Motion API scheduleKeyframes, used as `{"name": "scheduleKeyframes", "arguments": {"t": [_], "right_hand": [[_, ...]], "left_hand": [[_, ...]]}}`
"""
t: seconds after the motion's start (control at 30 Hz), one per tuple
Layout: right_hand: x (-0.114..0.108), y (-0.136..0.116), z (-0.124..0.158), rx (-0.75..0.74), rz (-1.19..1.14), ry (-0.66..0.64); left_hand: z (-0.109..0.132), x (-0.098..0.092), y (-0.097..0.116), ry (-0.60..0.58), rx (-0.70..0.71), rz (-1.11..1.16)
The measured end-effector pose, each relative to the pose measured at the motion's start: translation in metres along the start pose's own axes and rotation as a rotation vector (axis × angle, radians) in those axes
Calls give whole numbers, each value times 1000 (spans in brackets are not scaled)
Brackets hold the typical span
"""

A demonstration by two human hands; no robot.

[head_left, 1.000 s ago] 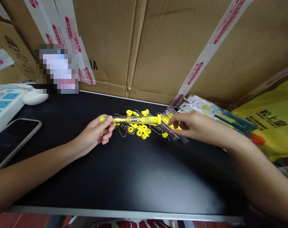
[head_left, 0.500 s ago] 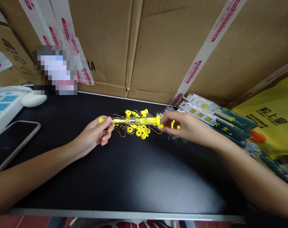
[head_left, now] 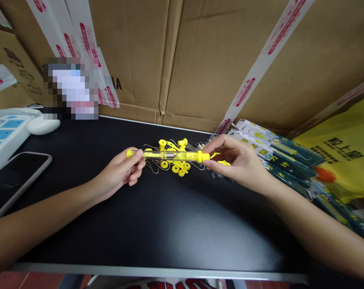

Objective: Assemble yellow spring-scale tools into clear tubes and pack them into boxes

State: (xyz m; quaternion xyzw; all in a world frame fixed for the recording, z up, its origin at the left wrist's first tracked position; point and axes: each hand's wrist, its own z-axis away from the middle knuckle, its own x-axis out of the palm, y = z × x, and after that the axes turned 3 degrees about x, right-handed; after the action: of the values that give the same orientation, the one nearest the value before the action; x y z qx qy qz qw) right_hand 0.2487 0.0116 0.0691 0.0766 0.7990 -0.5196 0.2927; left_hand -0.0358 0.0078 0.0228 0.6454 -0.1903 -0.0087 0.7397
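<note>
A spring scale [head_left: 183, 155], a clear tube with yellow end pieces and a metal spring inside, is held level above the table. My left hand [head_left: 128, 165] is closed round its left end, with the thumb on top. At the other end, the thumb and fingers of my right hand [head_left: 234, 158] pinch the yellow end cap [head_left: 203, 157]. Beneath and behind the tube lies a pile of loose yellow plastic parts [head_left: 178, 167] with several wire hooks [head_left: 153, 166], partly hidden by the tube.
Printed boxes [head_left: 278, 150] are stacked at the right beside a yellow bag [head_left: 341, 148]. On the left lie a phone [head_left: 18, 180], a power strip [head_left: 4, 130] and a white mouse-like object [head_left: 43, 125]. Cardboard boxes [head_left: 230, 60] wall off the back of the black table [head_left: 158, 224].
My right hand has shifted its grip on the yellow end cap, the fingers now arched higher over it. The tube has moved slightly right and down. My left hand keeps its hold.
</note>
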Motion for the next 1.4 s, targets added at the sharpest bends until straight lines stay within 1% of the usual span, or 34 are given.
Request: {"name": "scheduleKeyframes", "arguments": {"t": [0.2,0.43,0.63,0.73,0.97,1.23,1.4], "right_hand": [[3,2,0,-1,-17,3],[6,0,1,-30,-7,56],[6,0,0,-4,-5,55],[5,-1,-1,4,39,55],[6,2,0,11,204,15],[9,3,3,1,190,-42],[8,0,0,-27,264,-70]], "left_hand": [[-1,0,-1,2,-3,-2],[0,1,-1,6,12,12],[0,0,-1,19,22,19],[0,1,0,19,24,17],[0,3,0,9,11,3],[1,2,-1,20,23,12],[0,0,-2,6,31,22]]}}
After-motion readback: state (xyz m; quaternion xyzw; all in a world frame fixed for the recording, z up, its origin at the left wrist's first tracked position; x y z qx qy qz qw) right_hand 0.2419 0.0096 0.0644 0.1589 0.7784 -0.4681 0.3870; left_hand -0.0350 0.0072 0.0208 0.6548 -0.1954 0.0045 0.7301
